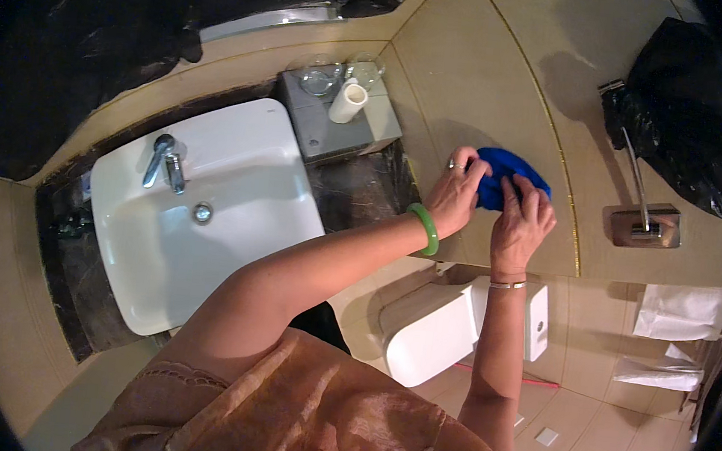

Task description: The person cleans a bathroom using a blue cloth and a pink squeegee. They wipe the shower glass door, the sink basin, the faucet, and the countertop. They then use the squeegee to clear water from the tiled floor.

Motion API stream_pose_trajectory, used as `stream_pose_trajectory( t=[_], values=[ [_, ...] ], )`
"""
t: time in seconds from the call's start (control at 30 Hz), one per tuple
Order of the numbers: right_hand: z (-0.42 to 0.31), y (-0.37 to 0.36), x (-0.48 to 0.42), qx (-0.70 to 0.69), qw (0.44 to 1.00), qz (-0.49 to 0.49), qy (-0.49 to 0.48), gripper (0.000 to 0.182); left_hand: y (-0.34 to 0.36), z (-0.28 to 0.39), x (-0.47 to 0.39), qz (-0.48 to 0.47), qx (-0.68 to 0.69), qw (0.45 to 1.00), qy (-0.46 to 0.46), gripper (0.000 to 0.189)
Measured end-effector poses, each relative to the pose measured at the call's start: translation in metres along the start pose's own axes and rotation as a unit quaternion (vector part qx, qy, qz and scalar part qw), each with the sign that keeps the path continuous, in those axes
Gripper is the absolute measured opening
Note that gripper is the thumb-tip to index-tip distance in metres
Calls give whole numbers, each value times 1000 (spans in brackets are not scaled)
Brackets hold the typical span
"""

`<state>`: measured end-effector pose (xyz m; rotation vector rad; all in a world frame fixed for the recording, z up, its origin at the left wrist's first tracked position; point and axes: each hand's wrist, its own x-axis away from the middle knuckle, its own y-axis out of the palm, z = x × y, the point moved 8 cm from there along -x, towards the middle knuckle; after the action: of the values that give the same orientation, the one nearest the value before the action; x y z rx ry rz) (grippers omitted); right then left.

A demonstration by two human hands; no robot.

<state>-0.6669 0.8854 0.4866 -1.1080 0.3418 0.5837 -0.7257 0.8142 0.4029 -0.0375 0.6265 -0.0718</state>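
A bunched blue cloth [501,173] is between my two hands, in front of the beige tiled wall [490,69] to the right of the washbasin. My left hand [457,192], with a ring and a green bangle [424,229] at the wrist, grips the cloth's left side. On the cloth's lower right side are the bent fingers of my right hand [524,224], which has a silver bracelet [508,284]. Whether the cloth touches the wall I cannot tell. Parts of it are hidden behind my fingers.
Left of my arms is a white washbasin [235,266] with a chrome faucet [165,163]. A grey box [317,138] bears a white cup [349,102] and clear glassware [319,77]. Black plastic [673,117] covers something on the right wall. Below stands a white toilet [432,335].
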Motion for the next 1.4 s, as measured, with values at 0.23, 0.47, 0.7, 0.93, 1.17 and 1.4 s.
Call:
stream_pose_trajectory(
  t=[0.23,0.47,0.7,0.93,1.17,1.4],
  values=[
    [37,-6,10,63,995,58,59,33,84,19,-3,-87,28,996,-5,75],
    [14,55,-79,-99,993,49,-28,38,53,-60,-82,109,50,993,5,66],
    [-11,91,-77,-185,979,36,-83,34,63,-102,-55,9,-190,979,-68,73],
    [11,54,-26,-120,985,-110,-48,39,85,-51,-4,30,13,999,-12,67],
    [-62,131,-222,7,972,54,-228,36,7,-184,-181,126,-71,978,-152,73],
    [-67,148,-228,80,963,-17,-257,30,17,-200,-173,145,-85,978,-124,73]
  ],
)
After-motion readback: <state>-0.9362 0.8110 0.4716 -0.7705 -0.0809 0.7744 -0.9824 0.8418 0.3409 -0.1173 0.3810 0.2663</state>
